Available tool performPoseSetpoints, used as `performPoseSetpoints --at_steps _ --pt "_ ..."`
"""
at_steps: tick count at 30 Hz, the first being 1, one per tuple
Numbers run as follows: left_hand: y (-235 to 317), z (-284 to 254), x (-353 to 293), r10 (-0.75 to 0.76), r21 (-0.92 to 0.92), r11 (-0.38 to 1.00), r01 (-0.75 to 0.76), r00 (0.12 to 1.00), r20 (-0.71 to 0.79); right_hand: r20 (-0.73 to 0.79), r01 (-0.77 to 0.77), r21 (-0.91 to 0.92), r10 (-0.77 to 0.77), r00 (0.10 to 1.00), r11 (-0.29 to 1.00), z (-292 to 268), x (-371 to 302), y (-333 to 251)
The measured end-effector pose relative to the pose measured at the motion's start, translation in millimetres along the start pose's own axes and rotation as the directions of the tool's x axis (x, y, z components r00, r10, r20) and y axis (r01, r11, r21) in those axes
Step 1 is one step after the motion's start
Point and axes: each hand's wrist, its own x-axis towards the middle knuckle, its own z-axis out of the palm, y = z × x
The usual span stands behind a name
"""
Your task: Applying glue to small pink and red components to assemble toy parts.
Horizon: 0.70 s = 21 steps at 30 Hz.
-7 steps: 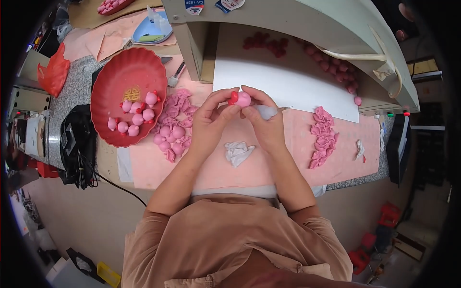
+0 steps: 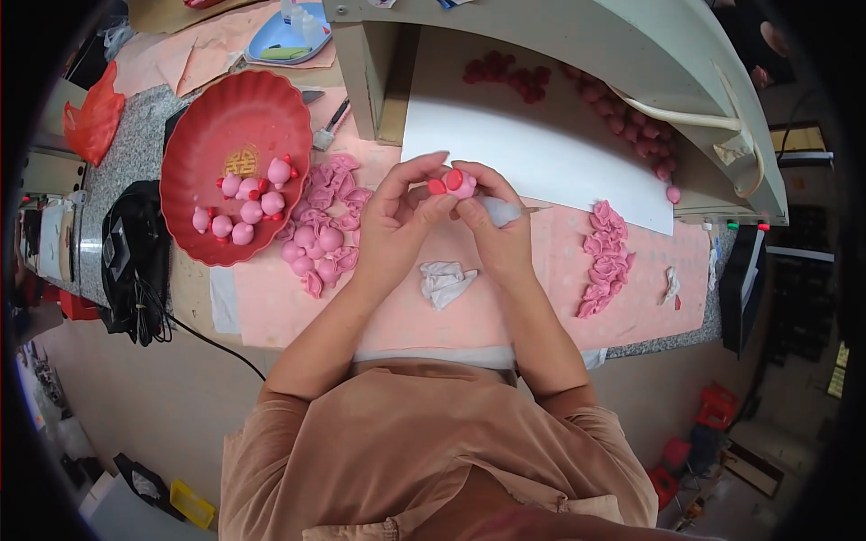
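Observation:
Between the fingertips of both hands is a small round pink figure with red parts (image 2: 461,184), tilted over the work mat. My left hand (image 2: 408,200) is closed on its left side, thumb and fingers pinching near the red parts. From the other side my right hand (image 2: 501,242) pinches the pink part. A whitish, see-through piece (image 2: 502,212) lies against my right fingers; what it is I cannot tell. Below the hands sits a crumpled white cloth (image 2: 446,284) on the pink mat. Beside my left forearm lie pink ruffled pieces and balls (image 2: 313,242).
A red scalloped bowl (image 2: 203,117) at left holds several pink figures with red parts. More ruffled pink pieces (image 2: 604,261) lie right. A grey arched housing (image 2: 541,27) stands over a white sheet (image 2: 451,126), with red pieces and pink balls (image 2: 636,126) inside.
The figure has turned in my fingers, so its red parts show more on top. The whole view has shifted slightly; both hands keep their hold.

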Motion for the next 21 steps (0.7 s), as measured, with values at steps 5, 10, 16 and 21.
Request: performPoseSetpoints --at_steps 5,10,16,21 --pt "-9 -3 -1 0.102 0.083 0.991 -0.102 0.995 0.003 0.004 0.071 0.007 -0.071 0.997 0.997 -2 0 12" --pt "-8 -1 -2 0.096 0.050 0.994 -0.097 0.995 0.020 0.003 0.115 0.031 -0.116 0.993 0.993 -4 -1 16" --pt "-7 -2 -3 0.096 0.058 0.994 -0.098 0.995 0.032 0.001 0.149 -0.010 -0.149 0.989 0.989 -2 -2 12" --pt "-5 -1 0 0.059 0.043 0.997 -0.059 0.998 0.018 -0.038 0.080 0.071 -0.077 0.996 0.994 3 -2 12"
